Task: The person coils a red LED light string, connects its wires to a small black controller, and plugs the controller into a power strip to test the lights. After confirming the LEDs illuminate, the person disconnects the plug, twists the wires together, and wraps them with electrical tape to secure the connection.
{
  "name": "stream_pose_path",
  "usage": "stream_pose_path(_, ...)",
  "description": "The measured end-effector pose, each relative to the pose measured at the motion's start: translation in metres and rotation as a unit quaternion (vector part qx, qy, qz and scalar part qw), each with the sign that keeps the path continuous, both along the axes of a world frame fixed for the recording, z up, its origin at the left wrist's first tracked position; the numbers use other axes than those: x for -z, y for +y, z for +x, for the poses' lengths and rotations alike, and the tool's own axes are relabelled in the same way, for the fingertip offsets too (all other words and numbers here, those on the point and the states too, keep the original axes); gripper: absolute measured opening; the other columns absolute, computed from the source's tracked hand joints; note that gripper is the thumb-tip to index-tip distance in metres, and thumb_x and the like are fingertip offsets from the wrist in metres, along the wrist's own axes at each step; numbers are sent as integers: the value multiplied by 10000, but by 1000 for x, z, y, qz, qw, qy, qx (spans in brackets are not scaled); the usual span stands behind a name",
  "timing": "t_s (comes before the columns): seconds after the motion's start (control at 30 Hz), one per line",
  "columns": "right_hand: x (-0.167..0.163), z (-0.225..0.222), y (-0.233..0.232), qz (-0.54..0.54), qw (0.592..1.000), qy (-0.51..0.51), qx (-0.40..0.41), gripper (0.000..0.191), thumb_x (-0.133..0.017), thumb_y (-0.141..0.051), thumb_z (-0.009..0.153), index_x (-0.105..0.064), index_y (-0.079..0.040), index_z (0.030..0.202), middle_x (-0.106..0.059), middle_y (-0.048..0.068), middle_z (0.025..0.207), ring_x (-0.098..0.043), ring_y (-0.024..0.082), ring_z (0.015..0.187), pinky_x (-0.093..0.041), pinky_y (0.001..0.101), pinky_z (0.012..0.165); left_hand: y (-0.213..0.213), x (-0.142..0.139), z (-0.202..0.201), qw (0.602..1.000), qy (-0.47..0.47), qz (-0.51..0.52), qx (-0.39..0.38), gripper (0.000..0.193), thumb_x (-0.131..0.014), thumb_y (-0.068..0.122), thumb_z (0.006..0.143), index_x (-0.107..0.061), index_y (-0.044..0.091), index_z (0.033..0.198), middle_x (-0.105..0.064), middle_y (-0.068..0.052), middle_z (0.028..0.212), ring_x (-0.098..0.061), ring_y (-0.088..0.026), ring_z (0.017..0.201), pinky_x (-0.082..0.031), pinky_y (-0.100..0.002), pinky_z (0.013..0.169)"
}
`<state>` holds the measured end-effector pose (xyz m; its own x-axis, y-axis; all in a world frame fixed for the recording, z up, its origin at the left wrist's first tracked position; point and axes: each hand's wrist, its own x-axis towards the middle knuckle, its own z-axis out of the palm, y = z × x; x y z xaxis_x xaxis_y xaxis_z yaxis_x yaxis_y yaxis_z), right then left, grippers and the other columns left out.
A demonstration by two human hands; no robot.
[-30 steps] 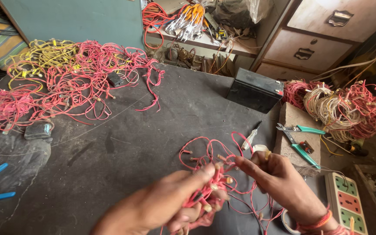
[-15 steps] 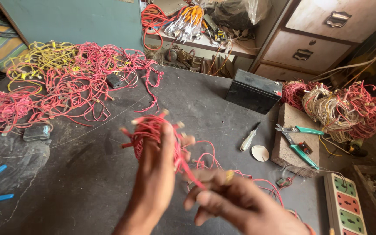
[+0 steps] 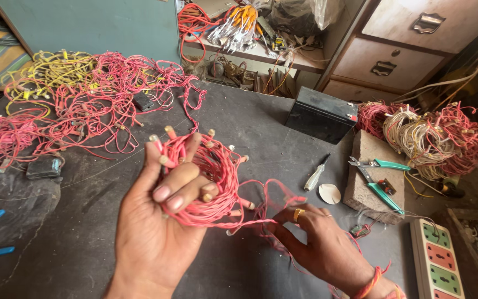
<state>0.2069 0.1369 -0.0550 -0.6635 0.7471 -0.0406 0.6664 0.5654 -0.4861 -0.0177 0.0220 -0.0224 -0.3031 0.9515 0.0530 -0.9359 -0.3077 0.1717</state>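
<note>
My left hand point(image 3: 159, 221) is raised above the dark worktop point(image 3: 84, 232), its fingers curled through a coiled bundle of red string-light wire point(image 3: 211, 177) with small pale bulbs sticking out. A loose strand of the same red wire runs down to my right hand point(image 3: 319, 246), which rests low on the worktop and pinches that strand between thumb and fingers. A ring shows on one right finger and a red-orange thread band on the wrist.
A big tangle of red and yellow wire point(image 3: 73, 99) lies at the far left. A black battery box point(image 3: 321, 115), a screwdriver point(image 3: 315, 173), green-handled pliers point(image 3: 380, 177) on a brick, wire coils point(image 3: 427, 135) and a power strip point(image 3: 437, 260) sit to the right.
My left hand has lifted the red wire bundle off the worktop and turned palm-up with the coil gathered on it. My right hand has dropped low, trailing the loose strand.
</note>
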Motion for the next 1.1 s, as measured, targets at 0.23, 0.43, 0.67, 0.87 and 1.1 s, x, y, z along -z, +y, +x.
stream_pose_path(0.23, 17, 25, 26, 333, 937, 99, -36, 115, -710, -240, 838, -753, -186, 930, -774, 7, 947, -705, 232, 963, -456, 409, 846, -19, -24, -13, 980, 55, 136, 132, 488, -436, 398, 1143, -548, -26, 1356, -416, 68, 636, -369, -67, 518, -450, -303, 716)
stream_pose_path(0.43, 7, 31, 34, -169, 964, 171, 116, 272, -639, -289, 957, -807, -76, 981, -731, 37, 703, -641, 104, 660, -532, 285, 630, -28, -27, 7, 773, 468, -230, 363, 503, -667, 464, 954, -698, 75, 1273, -749, 5, 940, -640, -46, 770, -482, -253, 718)
stream_pose_path(0.67, -15, 19, 16, -298, 938, 139, 113, 283, -708, -257, 956, -755, 20, 924, -669, 30, 715, -555, 99, 646, -472, 284, 592, -4, 30, 22, 526, 798, -234, 178, 572, -565, 589, 988, -621, 115, 1305, -795, -65, 1016, -469, -170, 1399, -133, -553, 1165)
stream_pose_path(0.87, -30, 14, -5, -431, 871, 232, -32, 284, -740, -197, 897, -699, -12, 1109, -722, 10, 964, -646, 86, 922, -537, 281, 860, 8, 39, 34, 367, 869, -112, -313, 387, -502, 322, 1084, -522, 124, 1415, -649, -184, 1354, -507, -370, 1344, -238, -589, 1174)
stream_pose_path(1.1, -26, 6, -23, -370, 925, 84, -24, 363, -768, -242, 951, -725, -85, 1275, -767, 52, 1193, -709, 128, 1186, -486, 312, 1056, 21, 10, 41, 852, 448, -244, -121, 490, -599, 358, 953, -501, 85, 1348, -764, -125, 1046, -751, -233, 901, -608, -422, 829)
